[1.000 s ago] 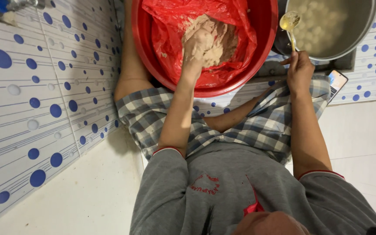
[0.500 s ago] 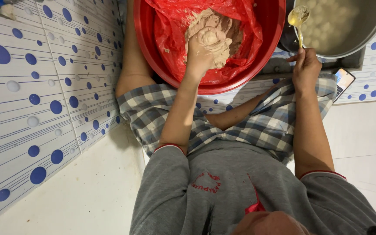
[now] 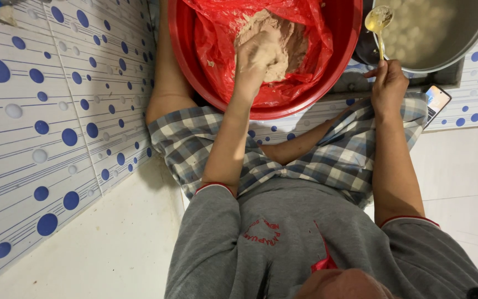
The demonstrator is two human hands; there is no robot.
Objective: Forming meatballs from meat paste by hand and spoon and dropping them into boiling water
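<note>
the left hand is sunk in the pale brown paste, fingers clenched on a lump of it, inside the red bag that lines the red basin. the basin's near rim sits right against the checked shorts, leaving little room there. the right hand has its fingers grasping the handle of a spoon, whose bowl hangs over the edge of the metal pot, which stands just beside the basin on the right. a phone lies near the right wrist. the dotted tile wall stands close along the left, with bare white floor below it.
</note>
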